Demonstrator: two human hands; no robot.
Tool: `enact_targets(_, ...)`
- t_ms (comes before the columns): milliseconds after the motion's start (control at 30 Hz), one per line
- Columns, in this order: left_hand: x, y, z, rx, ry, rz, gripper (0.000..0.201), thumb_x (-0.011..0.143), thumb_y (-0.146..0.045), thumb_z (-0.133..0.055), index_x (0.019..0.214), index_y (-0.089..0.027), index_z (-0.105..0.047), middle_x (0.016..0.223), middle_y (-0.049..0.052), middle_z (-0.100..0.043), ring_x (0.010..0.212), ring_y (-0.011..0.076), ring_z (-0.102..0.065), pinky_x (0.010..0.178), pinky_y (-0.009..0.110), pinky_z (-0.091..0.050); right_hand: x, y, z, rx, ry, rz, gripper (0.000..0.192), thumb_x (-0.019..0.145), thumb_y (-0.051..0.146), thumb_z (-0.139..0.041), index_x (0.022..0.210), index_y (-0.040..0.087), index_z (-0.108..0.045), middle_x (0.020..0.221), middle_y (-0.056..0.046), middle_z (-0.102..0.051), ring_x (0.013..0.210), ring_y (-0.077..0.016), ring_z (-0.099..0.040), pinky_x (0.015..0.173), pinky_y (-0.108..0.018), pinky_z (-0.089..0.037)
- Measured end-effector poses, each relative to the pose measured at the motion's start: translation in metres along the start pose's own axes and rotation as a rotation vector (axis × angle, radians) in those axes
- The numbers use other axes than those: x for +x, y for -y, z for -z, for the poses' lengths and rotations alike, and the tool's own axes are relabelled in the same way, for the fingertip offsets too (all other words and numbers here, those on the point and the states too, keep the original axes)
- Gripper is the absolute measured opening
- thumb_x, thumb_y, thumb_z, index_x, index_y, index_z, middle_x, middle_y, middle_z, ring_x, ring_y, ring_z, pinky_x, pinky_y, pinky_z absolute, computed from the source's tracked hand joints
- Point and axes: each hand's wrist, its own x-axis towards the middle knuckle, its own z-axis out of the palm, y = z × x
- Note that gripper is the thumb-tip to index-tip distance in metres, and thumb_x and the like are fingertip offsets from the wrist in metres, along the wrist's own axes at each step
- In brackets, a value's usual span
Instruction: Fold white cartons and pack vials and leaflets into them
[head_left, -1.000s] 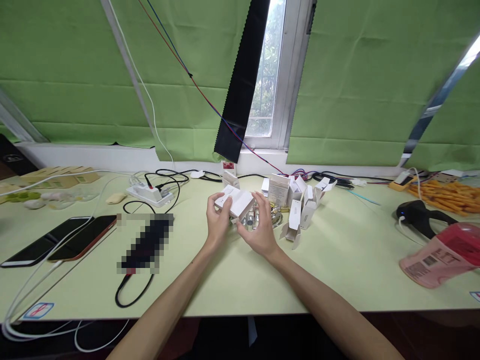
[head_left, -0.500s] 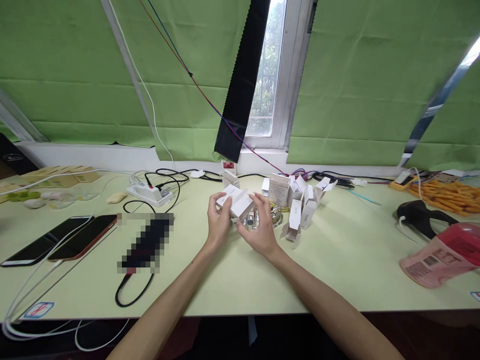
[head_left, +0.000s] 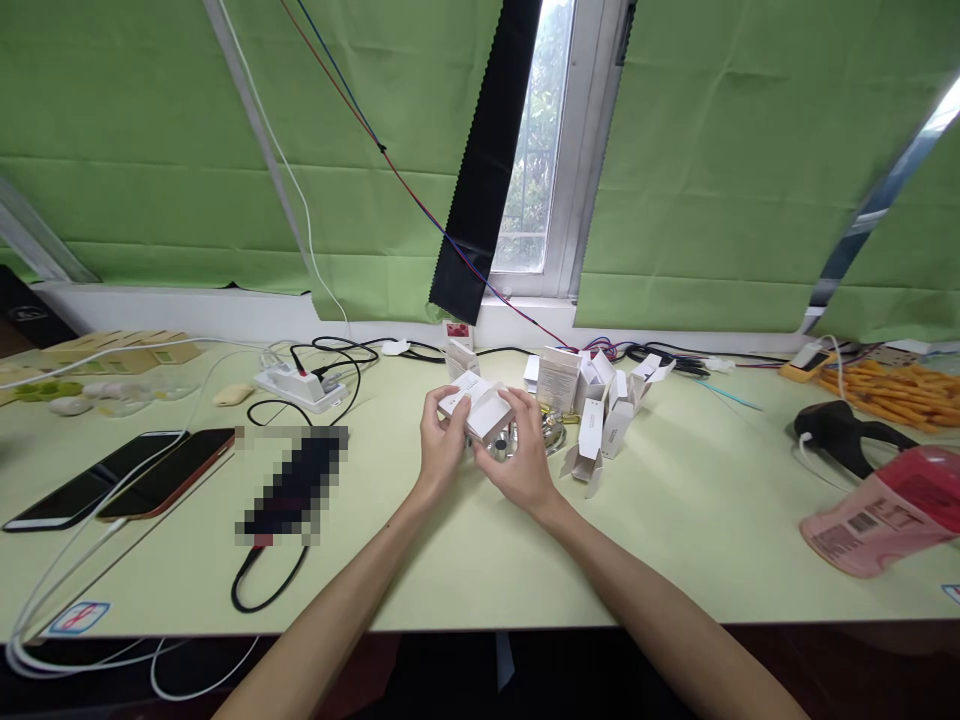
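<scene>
Together, both hands hold one small white box above the table, seen from the head camera.
Left hand [head_left: 441,442]: forearm reaching up from below, fingers curled round the box's left end, thumb on top.
Right hand [head_left: 525,462]: forearm coming in from the lower right, fingers closed on the box's right end.
Box [head_left: 480,410]: tilted, between the two hands, over the pale green table [head_left: 675,540].
Nearby: open white cartons [head_left: 600,425] just right of the hands; two phones [head_left: 127,485] well apart to the left.
</scene>
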Motion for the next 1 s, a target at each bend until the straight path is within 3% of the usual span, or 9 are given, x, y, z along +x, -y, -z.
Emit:
enact_targets(433, -0.0030, -0.0054, -0.0008, 0.067, 0.003, 0.025, 0.037, 0.083, -0.050, -0.067, 0.107, -0.024, -0.057, 0.087, 0.000, -0.062, 0.066, 0.0122, -0.057, 0.059, 0.023, -0.047, -0.0010, 0.0000, -0.0008, -0.076, -0.071, -0.072, 0.064, 0.080, 0.039, -0.074, 0.136, 0.022, -0.048, 0.145, -0.016, -0.046, 0.139, -0.0309, -0.042, 0.114, -0.054, -0.039)
enact_targets(733, -0.0018, -0.0022, -0.0019, 0.069, 0.027, 0.033, 0.039, 0.081, -0.049, -0.069, 0.107, -0.023, -0.057, 0.092, 0.001, -0.062, 0.065, 0.0118, -0.055, 0.057, 0.023, -0.046, 0.0024, -0.0033, 0.0001, -0.107, -0.116, -0.026, 0.050, 0.086, 0.036, -0.066, 0.130, 0.020, -0.051, 0.131, -0.013, -0.060, 0.130, -0.0296, -0.052, 0.111, -0.054, -0.037)
enact_targets(1000, -0.0023, -0.0033, -0.0024, 0.090, 0.016, 0.004, 0.035, 0.081, -0.047, -0.070, 0.104, -0.023, -0.058, 0.094, 0.001, -0.063, 0.067, 0.0114, -0.056, 0.058, 0.022, -0.045, 0.0030, -0.0027, 0.0020, -0.080, -0.123, -0.042, 0.045, 0.088, 0.035, -0.063, 0.129, 0.021, -0.052, 0.129, -0.012, -0.062, 0.125, -0.0277, -0.055, 0.109, -0.051, -0.040)
